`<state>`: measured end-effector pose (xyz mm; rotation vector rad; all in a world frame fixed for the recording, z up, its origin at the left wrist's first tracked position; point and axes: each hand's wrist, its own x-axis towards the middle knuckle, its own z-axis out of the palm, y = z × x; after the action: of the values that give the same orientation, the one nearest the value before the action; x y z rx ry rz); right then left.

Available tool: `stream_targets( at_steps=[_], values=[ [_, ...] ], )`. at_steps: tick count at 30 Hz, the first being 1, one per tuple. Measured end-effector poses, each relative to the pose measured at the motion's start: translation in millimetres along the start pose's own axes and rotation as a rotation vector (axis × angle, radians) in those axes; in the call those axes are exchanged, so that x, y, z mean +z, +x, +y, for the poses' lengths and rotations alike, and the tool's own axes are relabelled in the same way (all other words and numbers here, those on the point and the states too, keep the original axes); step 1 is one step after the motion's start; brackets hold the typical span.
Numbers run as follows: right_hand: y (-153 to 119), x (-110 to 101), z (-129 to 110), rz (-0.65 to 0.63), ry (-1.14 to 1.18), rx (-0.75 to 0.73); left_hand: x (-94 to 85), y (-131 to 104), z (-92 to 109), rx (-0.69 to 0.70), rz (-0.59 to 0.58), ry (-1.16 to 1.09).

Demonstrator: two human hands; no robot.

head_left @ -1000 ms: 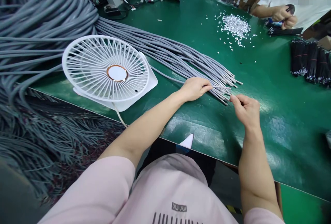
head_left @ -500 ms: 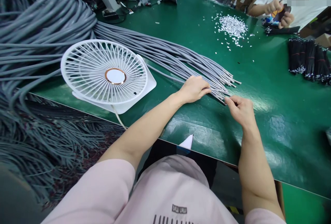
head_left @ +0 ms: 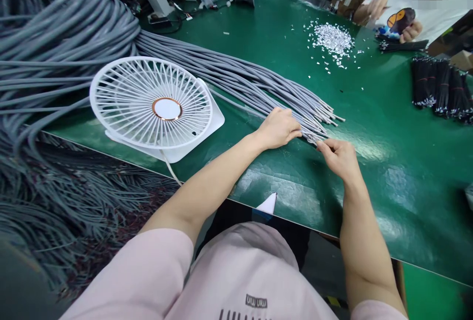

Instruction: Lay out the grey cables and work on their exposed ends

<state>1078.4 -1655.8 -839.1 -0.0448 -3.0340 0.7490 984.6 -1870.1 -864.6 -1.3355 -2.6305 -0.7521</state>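
Long grey cables (head_left: 229,71) lie in a loose bundle across the green table, their stripped, pale ends (head_left: 328,113) pointing right. My left hand (head_left: 280,127) is closed around a grey cable at the near side of the bundle, a little behind its end. At that cable's tip, the thumb and fingers of my right hand (head_left: 338,155) pinch the end. A short stretch of pale, loosened covering shows between the two hands; its details are too small to make out.
A white fan (head_left: 151,105) lies left of my arms. Big grey cable coils (head_left: 66,19) fill the far left. Silver scraps (head_left: 332,39) are heaped at the back. Across the table, a person's hand (head_left: 411,30) is near black wire bundles (head_left: 441,86). The table edge (head_left: 295,221) runs before me.
My right hand has moved slightly left, closer to my left hand, and the covering at the cable end looks bunched. The other person's hand has lifted and moved left.
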Motion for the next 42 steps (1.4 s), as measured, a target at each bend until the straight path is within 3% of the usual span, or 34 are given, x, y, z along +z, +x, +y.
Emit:
stream_targets(
  at_steps=[5, 10, 16, 18, 21, 23, 26, 30, 33, 42],
  values=[
    [4.1, 13.5, -7.3, 0.013, 0.153, 0.011, -0.4, 0.0, 0.7, -0.016, -0.028, -0.008],
    [1.4, 18.1, -18.9, 0.137, 0.374, -0.081, -8.9, -1.7, 4.0, -0.073, 0.004, -0.073],
    [10.5, 24.8, -13.4, 0.203, 0.339, 0.007, -10.5, -2.4, 5.9, -0.085, -0.003, -0.042],
    [8.3, 26.7, -23.4, 0.191, 0.322, 0.003, -6.0, -1.3, 5.1, -0.103, -0.016, -0.011],
    [-2.7, 24.0, -45.4, 0.075, 0.38, -0.143, 2.6, 1.0, 3.3, -0.161, -0.075, 0.03],
    [-8.9, 18.4, -51.1, 0.093, 0.42, -0.178, 6.4, 2.3, 2.3, -0.189, -0.109, 0.033],
    [-8.9, 10.0, -38.2, 0.221, 0.429, -0.072, 5.2, 2.4, 2.2, -0.235, -0.084, -0.025],
    [-2.0, 12.3, -16.4, 0.09, 0.372, -0.044, -3.7, 0.6, 4.1, -0.307, -0.039, -0.119],
    [0.0, 20.7, -15.8, 0.031, 0.329, -0.052, -7.9, -0.1, 5.1, -0.337, -0.023, -0.168],
    [4.0, 27.0, -18.0, 0.044, 0.281, 0.003, -10.8, -0.1, 7.5, -0.319, -0.006, -0.175]
  ],
)
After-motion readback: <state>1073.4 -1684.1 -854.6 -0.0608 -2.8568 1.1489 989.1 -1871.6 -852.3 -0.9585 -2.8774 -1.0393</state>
